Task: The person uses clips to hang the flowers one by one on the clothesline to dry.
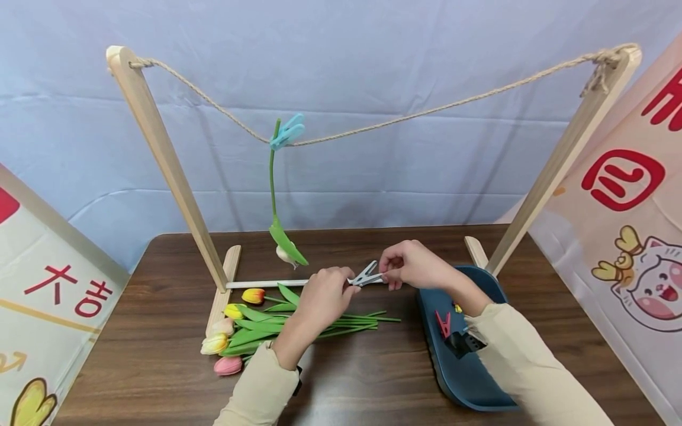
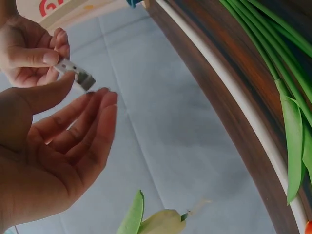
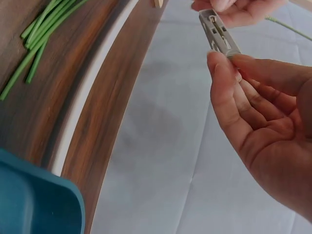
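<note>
A light grey clothespin (image 1: 364,276) is held up between both hands over the table. My right hand (image 1: 418,266) pinches its handle end with thumb and forefinger, which the right wrist view shows closely on the clothespin (image 3: 218,33). At its other end, my left hand (image 1: 322,299) holds it between thumb and fingertips. Below the left forearm lies a bunch of tulips (image 1: 256,331) with green stems pointing right. Another tulip (image 1: 273,183) hangs head down from the rope (image 1: 426,111), fixed there by a blue clothespin (image 1: 288,131).
Two wooden posts (image 1: 165,160) carry the rope, and a white rod (image 1: 266,284) runs low between their feet. On the right a blue tray (image 1: 444,378) holds a red clothespin (image 1: 443,323) and other small pieces, with the right forearm above it.
</note>
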Demonstrator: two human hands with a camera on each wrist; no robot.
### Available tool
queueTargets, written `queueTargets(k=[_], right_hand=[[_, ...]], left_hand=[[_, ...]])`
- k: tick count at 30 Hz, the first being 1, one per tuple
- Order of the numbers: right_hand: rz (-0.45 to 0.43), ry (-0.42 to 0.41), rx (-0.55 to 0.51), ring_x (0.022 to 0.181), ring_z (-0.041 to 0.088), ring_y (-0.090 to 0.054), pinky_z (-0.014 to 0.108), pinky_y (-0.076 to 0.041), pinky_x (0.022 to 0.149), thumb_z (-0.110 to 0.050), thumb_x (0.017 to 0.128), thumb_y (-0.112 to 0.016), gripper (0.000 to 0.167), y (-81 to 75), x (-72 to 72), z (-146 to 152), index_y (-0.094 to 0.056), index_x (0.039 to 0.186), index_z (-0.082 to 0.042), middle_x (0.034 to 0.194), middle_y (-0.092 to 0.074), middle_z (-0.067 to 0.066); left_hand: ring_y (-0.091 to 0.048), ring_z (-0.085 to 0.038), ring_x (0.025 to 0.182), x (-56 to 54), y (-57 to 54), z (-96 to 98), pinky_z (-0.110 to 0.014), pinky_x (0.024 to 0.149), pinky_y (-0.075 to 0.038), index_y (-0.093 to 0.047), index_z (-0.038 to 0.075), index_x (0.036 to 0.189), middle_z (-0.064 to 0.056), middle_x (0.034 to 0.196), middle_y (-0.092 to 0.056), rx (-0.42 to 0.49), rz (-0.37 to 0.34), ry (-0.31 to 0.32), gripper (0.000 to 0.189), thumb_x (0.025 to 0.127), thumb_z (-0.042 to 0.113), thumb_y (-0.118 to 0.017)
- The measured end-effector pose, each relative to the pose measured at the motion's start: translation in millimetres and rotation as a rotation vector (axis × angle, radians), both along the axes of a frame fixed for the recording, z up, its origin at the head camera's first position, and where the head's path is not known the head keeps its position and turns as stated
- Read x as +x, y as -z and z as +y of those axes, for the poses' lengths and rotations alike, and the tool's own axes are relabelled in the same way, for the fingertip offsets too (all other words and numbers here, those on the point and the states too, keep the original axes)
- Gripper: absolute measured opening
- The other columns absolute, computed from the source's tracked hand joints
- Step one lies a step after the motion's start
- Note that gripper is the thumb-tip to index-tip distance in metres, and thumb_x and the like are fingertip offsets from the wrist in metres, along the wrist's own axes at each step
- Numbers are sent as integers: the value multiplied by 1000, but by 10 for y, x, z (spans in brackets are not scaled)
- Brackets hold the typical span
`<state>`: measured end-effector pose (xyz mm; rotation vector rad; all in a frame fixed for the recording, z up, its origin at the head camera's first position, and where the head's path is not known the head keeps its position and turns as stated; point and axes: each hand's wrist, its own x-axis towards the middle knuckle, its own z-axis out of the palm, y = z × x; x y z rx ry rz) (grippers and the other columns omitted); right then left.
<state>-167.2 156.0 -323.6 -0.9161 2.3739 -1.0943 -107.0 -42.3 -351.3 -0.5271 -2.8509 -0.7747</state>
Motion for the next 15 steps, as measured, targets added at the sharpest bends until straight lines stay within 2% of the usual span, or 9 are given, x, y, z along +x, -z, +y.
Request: queueTargets(k=[3, 7, 12, 15], right_hand=[[9, -7, -15, 56, 13, -60, 29, -50, 53, 3, 83, -61, 6, -3, 29, -40, -62, 79, -1, 68, -63, 9], [23, -4, -36, 58, 14, -60, 30, -50, 54, 4, 84, -59, 4, -16, 53, -53, -60, 86, 1, 72, -63, 9], [47, 11, -46, 64, 17, -59, 31, -50, 58, 4, 86, -57, 32, -43, 64, -58, -52, 117, 3, 76, -61, 5], [55, 7, -23, 66, 16, -58, 28, -48, 60, 1, 86, -59, 35, -52, 59, -51, -53, 120, 5, 79, -61, 2]], left_hand=[[-53, -13, 53, 1, -11, -12, -27, 49, -41, -65, 9, 74, 0, 66, -60, 1, 36, 3, 12, 82, 18, -69], [-56, -15, 56, 7, -41, -43, -30, 51, -44, -63, 10, 71, 1, 65, -60, -17, 92, 22, 15, 81, 18, -70], [-56, -16, 57, 12, -81, -72, -31, 53, -45, -63, 9, 71, 0, 65, -59, -19, 124, 50, 13, 80, 15, -70], [-55, -14, 57, 11, -94, -78, -29, 52, -44, -63, 9, 73, 0, 66, -59, -14, 122, 67, 12, 81, 14, -69]])
